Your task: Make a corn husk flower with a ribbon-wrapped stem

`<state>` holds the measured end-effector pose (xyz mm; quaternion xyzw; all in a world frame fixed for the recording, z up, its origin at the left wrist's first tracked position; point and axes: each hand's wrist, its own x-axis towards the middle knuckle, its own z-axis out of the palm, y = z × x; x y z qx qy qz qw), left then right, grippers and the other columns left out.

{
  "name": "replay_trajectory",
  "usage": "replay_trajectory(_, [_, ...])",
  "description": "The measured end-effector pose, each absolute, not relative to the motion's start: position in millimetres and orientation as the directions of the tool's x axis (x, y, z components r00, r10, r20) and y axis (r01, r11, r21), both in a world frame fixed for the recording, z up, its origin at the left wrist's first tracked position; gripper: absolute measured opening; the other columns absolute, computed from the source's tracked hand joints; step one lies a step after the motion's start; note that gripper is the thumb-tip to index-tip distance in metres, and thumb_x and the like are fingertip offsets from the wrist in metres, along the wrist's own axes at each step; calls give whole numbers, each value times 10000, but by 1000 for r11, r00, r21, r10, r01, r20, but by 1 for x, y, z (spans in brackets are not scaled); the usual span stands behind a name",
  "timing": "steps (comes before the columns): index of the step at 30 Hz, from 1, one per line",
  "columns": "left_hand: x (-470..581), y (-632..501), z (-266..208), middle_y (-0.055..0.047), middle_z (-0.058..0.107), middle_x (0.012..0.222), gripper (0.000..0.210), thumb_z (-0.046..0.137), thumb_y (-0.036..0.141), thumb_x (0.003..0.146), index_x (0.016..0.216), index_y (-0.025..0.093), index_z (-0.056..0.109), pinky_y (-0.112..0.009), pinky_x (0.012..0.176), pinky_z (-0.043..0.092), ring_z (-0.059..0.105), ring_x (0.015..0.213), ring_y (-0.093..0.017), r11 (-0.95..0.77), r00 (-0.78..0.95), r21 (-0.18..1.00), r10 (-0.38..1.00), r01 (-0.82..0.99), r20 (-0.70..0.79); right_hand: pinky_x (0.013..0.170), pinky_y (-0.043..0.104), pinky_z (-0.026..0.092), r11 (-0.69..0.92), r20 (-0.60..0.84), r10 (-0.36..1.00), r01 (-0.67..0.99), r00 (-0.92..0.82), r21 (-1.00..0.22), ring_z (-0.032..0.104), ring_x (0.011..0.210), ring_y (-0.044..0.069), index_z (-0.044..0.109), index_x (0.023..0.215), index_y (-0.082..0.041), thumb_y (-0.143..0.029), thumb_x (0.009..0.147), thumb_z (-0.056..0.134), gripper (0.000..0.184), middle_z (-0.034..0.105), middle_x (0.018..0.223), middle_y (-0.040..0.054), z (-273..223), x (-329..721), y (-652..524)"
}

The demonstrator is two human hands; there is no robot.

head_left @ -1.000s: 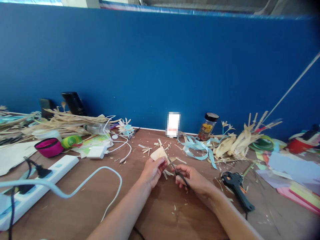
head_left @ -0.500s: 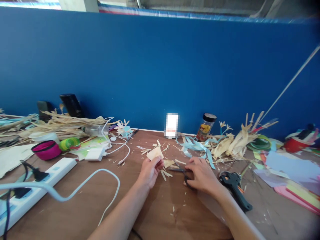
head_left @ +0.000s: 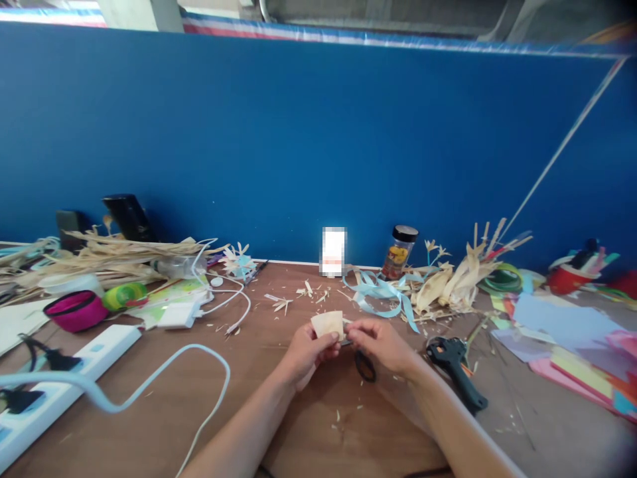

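Observation:
Between the thumb and fingers of my left hand (head_left: 311, 352) is a small pale piece of dried husk (head_left: 328, 322), held upright above the table. My right hand (head_left: 381, 342) has its fingertips pinched together at the right edge of that piece; what lies between them is too small to make out. Just under the right hand is a pair of dark scissors (head_left: 365, 366). One handle loop shows, while the hands hide most of the rest. Small husk scraps (head_left: 308, 289) lie on the table beyond my hands.
A black glue gun (head_left: 455, 372) lies right of my right arm. Light blue ribbon (head_left: 378, 295), a black-lidded jar (head_left: 399, 252) and a husk bundle (head_left: 452, 285) stand behind. Coloured paper (head_left: 562, 325) lies far right. A white power strip (head_left: 70, 378) and white cable (head_left: 219, 352) are left.
My right hand has moved left from the scissors to the husk piece, its fingers now pinched. My left hand has shifted slightly right and down with the piece. The view has turned slightly.

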<state>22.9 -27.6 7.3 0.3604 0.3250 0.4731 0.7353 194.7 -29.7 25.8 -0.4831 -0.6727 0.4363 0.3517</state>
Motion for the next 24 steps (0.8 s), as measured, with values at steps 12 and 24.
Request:
replay_trajectory(12, [25, -28, 6, -39, 601, 725, 314, 693, 189, 615, 897, 96, 593, -181, 521, 438, 516, 534, -56, 295, 367, 878, 918, -376, -151, 531, 197, 305, 219, 112, 937, 305, -332, -927, 391, 565, 88, 510, 647, -152, -342, 761, 530, 222, 454, 591, -40, 21, 187, -30])
replay_trajectory(24, [12, -19, 3, -29, 597, 632, 256, 691, 201, 613, 819, 97, 579, -170, 442, 405, 503, 465, -58, 307, 340, 890, 921, -338, -188, 481, 198, 328, 110, 112, 991, 36, 74, -993, 409, 493, 82, 491, 649, -177, -427, 700, 573, 268, 461, 559, -42, 26, 217, -18])
